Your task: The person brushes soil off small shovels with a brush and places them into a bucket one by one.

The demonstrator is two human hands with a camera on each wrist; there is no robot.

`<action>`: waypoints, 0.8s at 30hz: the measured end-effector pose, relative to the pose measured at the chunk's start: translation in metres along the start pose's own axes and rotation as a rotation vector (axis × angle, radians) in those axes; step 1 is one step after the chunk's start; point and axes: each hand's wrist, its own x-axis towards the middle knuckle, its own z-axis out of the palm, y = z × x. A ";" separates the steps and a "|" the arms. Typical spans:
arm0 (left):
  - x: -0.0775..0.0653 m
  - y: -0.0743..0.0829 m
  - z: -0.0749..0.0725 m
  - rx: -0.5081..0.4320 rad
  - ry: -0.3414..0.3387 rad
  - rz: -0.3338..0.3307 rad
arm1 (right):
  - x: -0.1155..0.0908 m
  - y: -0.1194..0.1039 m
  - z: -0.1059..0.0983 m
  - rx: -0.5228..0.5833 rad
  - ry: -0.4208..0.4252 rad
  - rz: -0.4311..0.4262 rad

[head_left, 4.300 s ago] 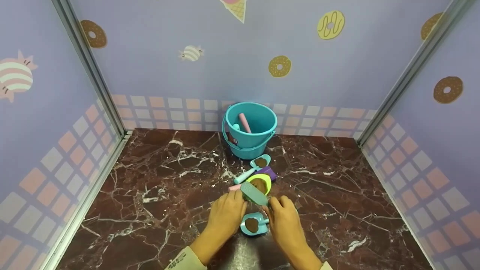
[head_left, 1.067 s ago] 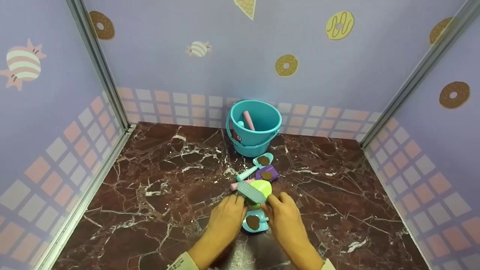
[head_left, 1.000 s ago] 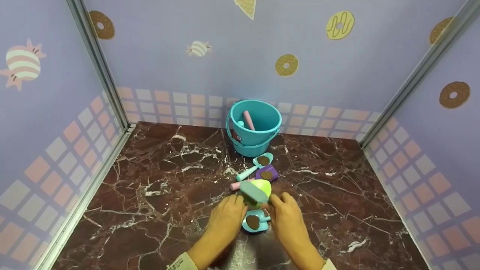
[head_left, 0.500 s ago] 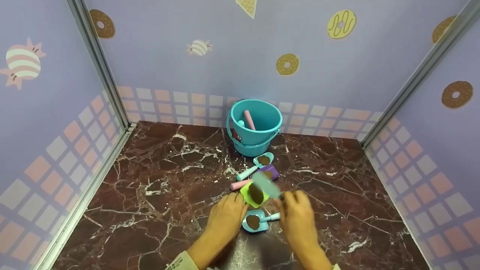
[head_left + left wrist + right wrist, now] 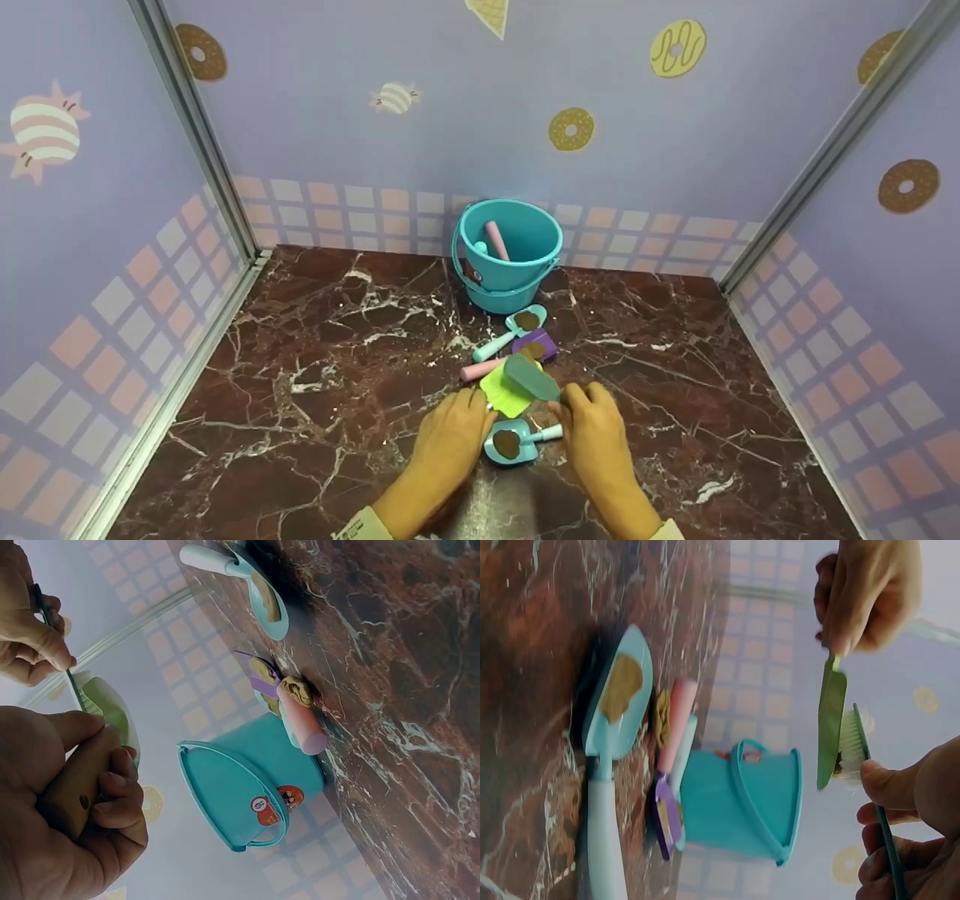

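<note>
My left hand (image 5: 451,431) grips the brown handle (image 5: 73,791) of a lime-green toy shovel (image 5: 504,391), raised above the tabletop. In my right hand (image 5: 597,431) is a dark green brush (image 5: 532,379), pinched by its thin handle. Its pale bristles (image 5: 850,742) meet the shovel's blade in the right wrist view, with a dark brown bit between them. Below the hands lies a light-blue scoop (image 5: 522,444) with a brown lump in it. A purple shovel (image 5: 546,341) with a pink handle (image 5: 480,370), also bearing brown stuff, lies beyond.
A turquoise bucket (image 5: 496,289) with a pink handle (image 5: 496,240) sticking up inside stands against the back wall. Just before it lies another pale-blue scoop (image 5: 493,348) bearing a brown lump. White crumbs dot the dark marbled tabletop (image 5: 337,420). Patterned walls enclose three sides.
The brush has shifted right with my right hand, baring more of the light-blue scoop's handle. The lime-green shovel has turned; a brown patch seen on it half a second ago no longer shows.
</note>
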 end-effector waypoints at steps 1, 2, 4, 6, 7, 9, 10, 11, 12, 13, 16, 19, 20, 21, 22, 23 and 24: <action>-0.001 0.000 0.000 -0.005 0.002 0.004 | 0.001 0.004 0.001 0.000 0.009 0.004; -0.001 -0.001 0.001 -0.006 0.001 0.006 | 0.003 0.007 0.001 0.000 0.016 0.008; -0.002 -0.002 0.001 -0.005 0.006 0.010 | 0.007 0.014 0.002 -0.010 0.030 0.028; -0.002 -0.003 0.001 0.008 0.016 0.014 | 0.011 0.020 0.002 -0.030 0.048 0.058; -0.002 -0.003 0.001 0.018 0.022 0.015 | 0.013 0.022 0.002 -0.040 0.055 0.076; -0.002 -0.005 0.001 0.041 0.031 0.021 | 0.015 0.023 -0.001 -0.047 0.059 0.118; -0.001 -0.005 0.002 0.051 0.035 0.024 | 0.015 0.021 -0.003 -0.043 0.055 0.133; -0.001 -0.006 0.002 0.063 0.037 0.024 | 0.014 0.017 -0.005 -0.031 0.043 0.142; 0.000 -0.006 0.002 0.074 0.038 0.023 | 0.012 0.012 -0.007 -0.021 0.027 0.141; 0.000 -0.007 0.002 0.082 0.037 0.021 | 0.009 0.006 -0.008 -0.006 0.004 0.134; 0.001 -0.007 0.003 0.089 0.042 0.017 | 0.001 -0.013 -0.007 0.010 -0.034 0.056; 0.002 -0.006 0.002 0.086 0.048 0.023 | -0.005 -0.022 0.000 -0.010 -0.033 -0.033; 0.003 -0.005 0.002 0.084 0.049 0.028 | -0.006 -0.022 0.002 -0.019 -0.026 -0.051; 0.003 -0.005 0.002 0.085 0.046 0.034 | -0.006 -0.021 0.004 -0.022 -0.022 -0.050; 0.002 -0.005 0.001 0.088 0.045 0.040 | -0.005 -0.018 0.005 -0.022 -0.017 -0.047; 0.002 -0.006 0.000 0.091 0.042 0.044 | -0.004 -0.014 0.005 -0.023 -0.011 -0.037; 0.002 -0.006 0.000 0.092 0.040 0.048 | -0.002 -0.010 0.005 -0.020 -0.005 -0.022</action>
